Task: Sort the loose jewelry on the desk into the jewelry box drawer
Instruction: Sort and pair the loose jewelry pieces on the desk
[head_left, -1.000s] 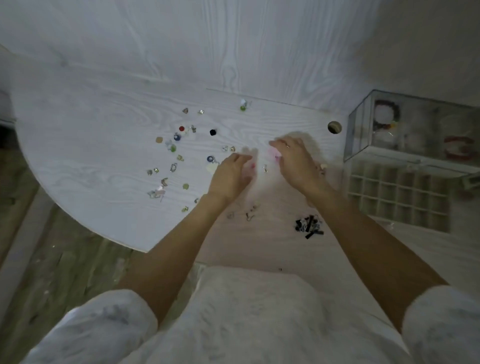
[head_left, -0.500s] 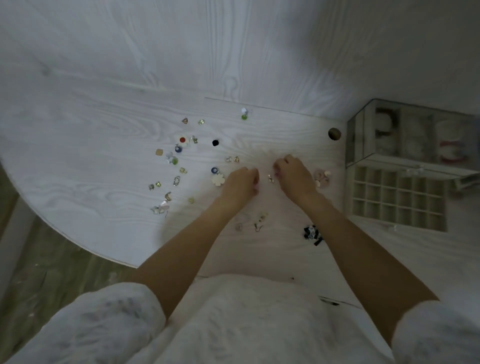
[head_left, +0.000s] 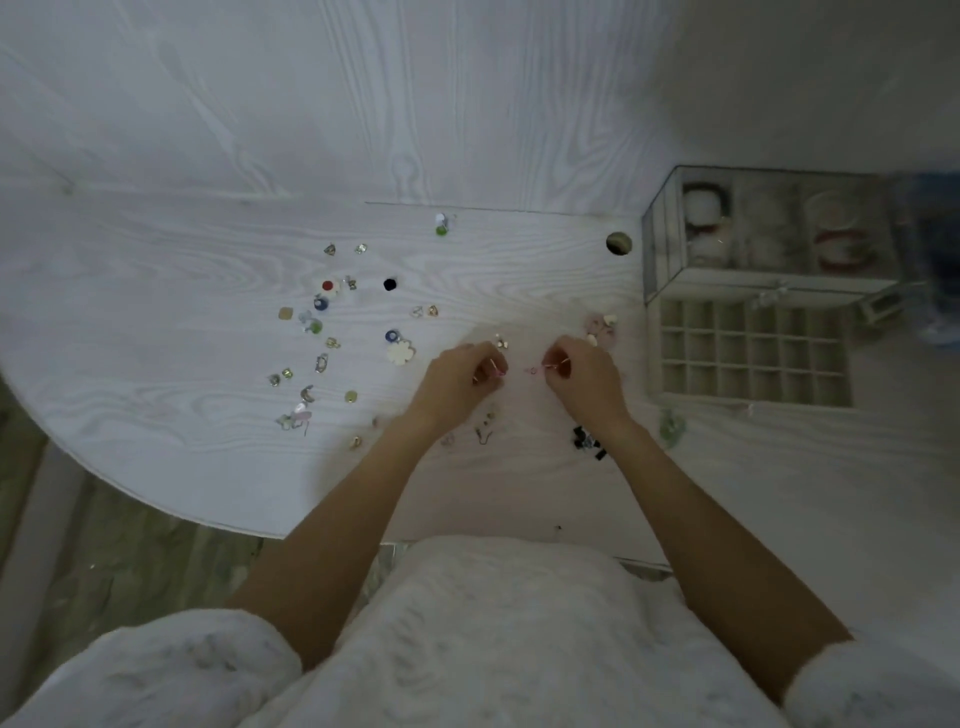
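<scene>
The person seems to be at the pick-up step: the left hand (head_left: 464, 375) and the right hand (head_left: 584, 375) are both over the middle of the desk (head_left: 156, 291), each with curled fingers that pinch a small pink earring (head_left: 500, 370), probably 1 pair. Most of the loose jewelry (head_left: 322, 332) lies scattered on the desk to the left, well apart from the drawer (head_left: 748, 353). This drawer is pulled out in front of the glass jewelry box (head_left: 763, 234) on the right; its many small compartments look empty, as far as I can tell. The box above holds bracelets. The next move, I judge, calls for carrying the pink pieces right and dropping them into 1 compartment.
</scene>
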